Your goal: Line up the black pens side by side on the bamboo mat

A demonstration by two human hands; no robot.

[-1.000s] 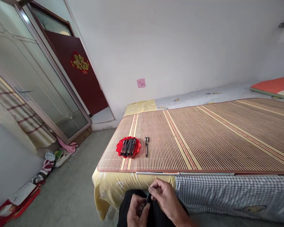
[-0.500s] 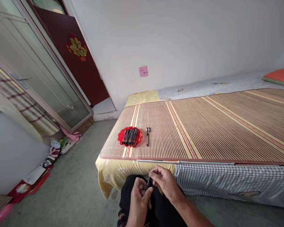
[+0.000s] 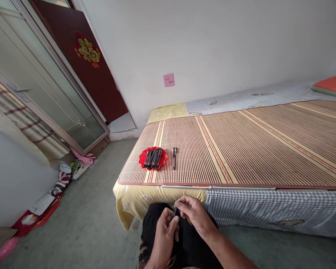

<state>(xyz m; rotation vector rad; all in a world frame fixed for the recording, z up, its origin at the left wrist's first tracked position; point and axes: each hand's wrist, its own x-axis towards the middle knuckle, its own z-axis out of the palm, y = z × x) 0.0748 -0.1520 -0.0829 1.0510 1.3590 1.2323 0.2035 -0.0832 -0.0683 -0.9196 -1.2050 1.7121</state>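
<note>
Both my hands meet over my lap in front of the bed. My left hand (image 3: 165, 228) and my right hand (image 3: 192, 215) are closed together on a small dark pen (image 3: 175, 212), which is mostly hidden by the fingers. On the striped bamboo mat (image 3: 240, 149) near the bed's front left corner sits a red dish (image 3: 153, 158) holding several dark pens. Just right of the dish, two more dark pens (image 3: 174, 156) lie on the mat.
The bed runs along a white wall bearing a pink note (image 3: 168, 79). An orange pillow (image 3: 332, 84) lies at the far right. A glass door and a dark red door (image 3: 81, 63) stand at left. Papers and cloth (image 3: 64, 179) litter the grey floor at left.
The camera has tipped down and back, so the bed sits higher in view. My hands stay together on the pen over my lap.
</note>
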